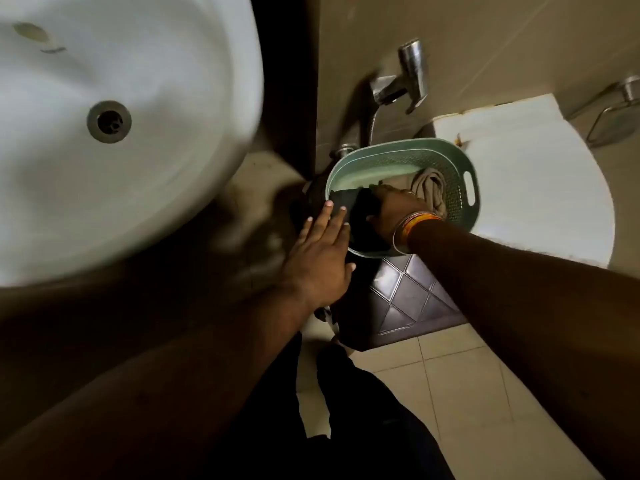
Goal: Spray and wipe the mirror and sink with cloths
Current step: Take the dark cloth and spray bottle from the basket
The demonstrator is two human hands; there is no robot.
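Dark cloth [360,209] gripped by right hand [398,213] in basket [450,157].

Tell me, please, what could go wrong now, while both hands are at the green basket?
The right hand grips a dark cloth inside the green basket; pulling it out could drag the beige cloth along. The basket seems perched on a dark tiled ledge, steadied only by the left hand, so a hard tug might tip it.

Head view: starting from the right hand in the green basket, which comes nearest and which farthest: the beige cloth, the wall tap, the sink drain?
From the right hand:
1. Beige cloth, beside it inside the green basket.
2. Wall tap, above the basket on the tiled wall.
3. Sink drain, far left in the white sink.
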